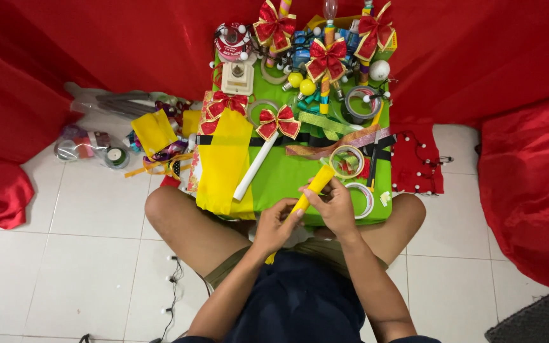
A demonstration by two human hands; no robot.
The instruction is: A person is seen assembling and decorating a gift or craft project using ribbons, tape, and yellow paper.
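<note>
A yellow paper-wrapped tube (316,184) is gripped by both hands over the near edge of a low green table (287,174). My left hand (274,225) holds its lower end, and my right hand (335,206) pinches it higher up, near the middle. The tube tilts up toward a clear tape roll (346,161). A white rolled tube (255,166) lies diagonally to the left, beside a sheet of yellow paper (223,162) that hangs over the table edge.
Several red-and-gold bows (278,122), small bulbs (301,82), a grey tape roll (362,101), ribbons and a white tape ring (363,198) crowd the table. Craft scraps and yellow paper (154,131) lie on the white tile floor at left. Red cloth (528,178) hangs behind and at right.
</note>
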